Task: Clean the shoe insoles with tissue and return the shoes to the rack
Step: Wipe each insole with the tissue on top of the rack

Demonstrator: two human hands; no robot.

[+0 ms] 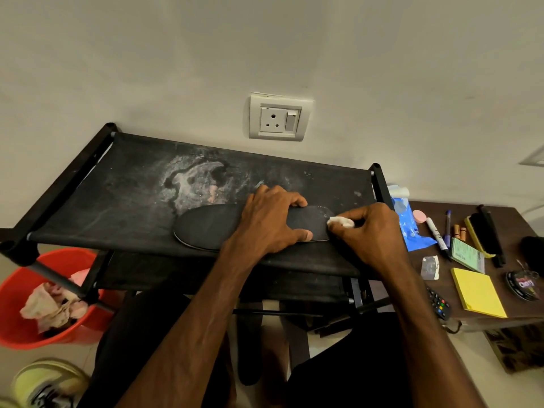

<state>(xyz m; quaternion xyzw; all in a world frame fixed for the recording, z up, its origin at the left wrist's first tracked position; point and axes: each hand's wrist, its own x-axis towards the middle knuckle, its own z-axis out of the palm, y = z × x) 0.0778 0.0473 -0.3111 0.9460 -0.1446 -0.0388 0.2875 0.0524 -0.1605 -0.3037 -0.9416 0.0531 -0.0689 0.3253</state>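
**Insole pinned on the rack top, tissue at its toe end**

On my feed the dark insole (206,228) lay flat on the black fabric top shelf of the shoe rack (117,195), near its front edge and towards the right side. The left hand (273,219) spanned the insole across its width, with the fingers curled over the far edge and the thumb on the near edge, holding it down. The right hand (371,231) pinched a small wad of white tissue (340,221) in curled fingers and touched it to the right end of the insole, where I could see a pale smudge. A larger whitish stain marked the shelf fabric behind the insole.

To the left of the rack stood a red bucket (17,313) with crumpled used tissues (56,304) in it. A yellow-green shoe (44,384) sat on the floor at the lower left corner. To the right, just beside the rack, a brown side table (500,322) carried a blue packet (407,228), a marker (437,232), a brush (482,235), a yellow sticky-note pad (477,293) and a remote (438,303). A wall socket (278,119) sat above the rack.
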